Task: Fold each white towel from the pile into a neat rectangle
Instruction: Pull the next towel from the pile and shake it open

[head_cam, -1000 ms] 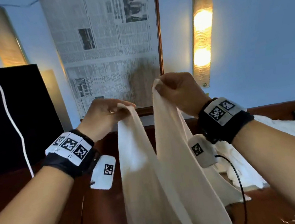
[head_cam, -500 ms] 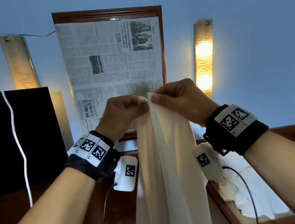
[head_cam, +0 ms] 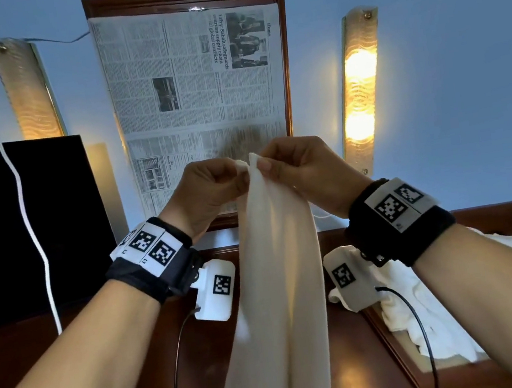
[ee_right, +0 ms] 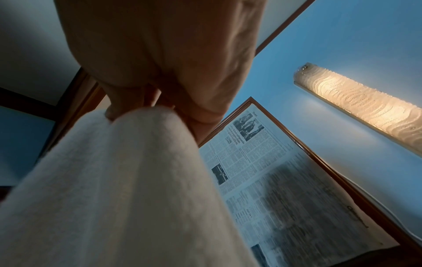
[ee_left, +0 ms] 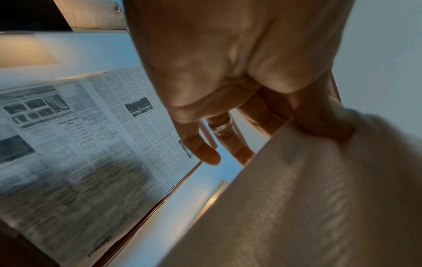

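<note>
Towel (head_cam: pixel 281 289) hangs before newspaper (head_cam: pixel 192 81), lamps flanking

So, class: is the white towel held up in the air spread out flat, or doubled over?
Doubled over lengthwise. The left hand and right hand pinch its top corners together, so the white towel hangs as a narrow strip.

Arms: we see them bare.
Wrists: black bands (head_cam: pixel 159 266) with white square-pattern tags.
Cameras: white boxes (head_cam: pixel 217 289), black cables.
Left hand: a ring (ee_left: pixel 222 127).

The white towel (head_cam: pixel 283 305) runs off the head view's edge at 6 o'clock, its lower end unseen, and the newspaper's (ee_left: pixel 75 180) small print blurs.
</note>
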Motion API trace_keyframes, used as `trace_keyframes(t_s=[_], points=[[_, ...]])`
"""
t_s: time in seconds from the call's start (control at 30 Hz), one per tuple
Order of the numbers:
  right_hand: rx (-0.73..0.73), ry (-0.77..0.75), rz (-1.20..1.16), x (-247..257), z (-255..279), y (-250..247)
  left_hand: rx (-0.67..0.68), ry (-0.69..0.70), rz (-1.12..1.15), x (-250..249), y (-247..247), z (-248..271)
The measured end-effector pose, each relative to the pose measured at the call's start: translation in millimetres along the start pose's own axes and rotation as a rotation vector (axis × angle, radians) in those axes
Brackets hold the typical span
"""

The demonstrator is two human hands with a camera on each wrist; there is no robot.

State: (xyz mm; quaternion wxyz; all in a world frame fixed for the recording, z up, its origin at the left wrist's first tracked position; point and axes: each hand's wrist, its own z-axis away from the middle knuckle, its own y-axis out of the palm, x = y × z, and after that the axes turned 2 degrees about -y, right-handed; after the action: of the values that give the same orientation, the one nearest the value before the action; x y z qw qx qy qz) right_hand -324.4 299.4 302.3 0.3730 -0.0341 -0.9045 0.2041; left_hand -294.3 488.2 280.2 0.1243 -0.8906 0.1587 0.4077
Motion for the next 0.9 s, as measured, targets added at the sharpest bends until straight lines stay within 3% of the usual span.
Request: trace_keyframes(t_s=[0.2, 0.5, 0.67, 0.77, 0.9], points=[[0.13, 0.063, -0.156, -14, 4, 22, -0.034, -0.067, -0.015, 14, -15, 7], [0.197, 0.357, -0.338, -52, 28, 43, -0.173, -0.283, -0.097, 60, -17, 27], [0.07, 0.359, -0.295, -75, 35, 41, -0.154, -0.487, 0.167, 74, 5, 54], [0.015, 0.281, -0.027, -89, 36, 33, -0.139, -0.59, 0.243, 75, 22, 60], [-0.044, 0.195, 0.102, -103, 34, 21, -0.073, -0.559, -0.006, 79, 32, 54]])
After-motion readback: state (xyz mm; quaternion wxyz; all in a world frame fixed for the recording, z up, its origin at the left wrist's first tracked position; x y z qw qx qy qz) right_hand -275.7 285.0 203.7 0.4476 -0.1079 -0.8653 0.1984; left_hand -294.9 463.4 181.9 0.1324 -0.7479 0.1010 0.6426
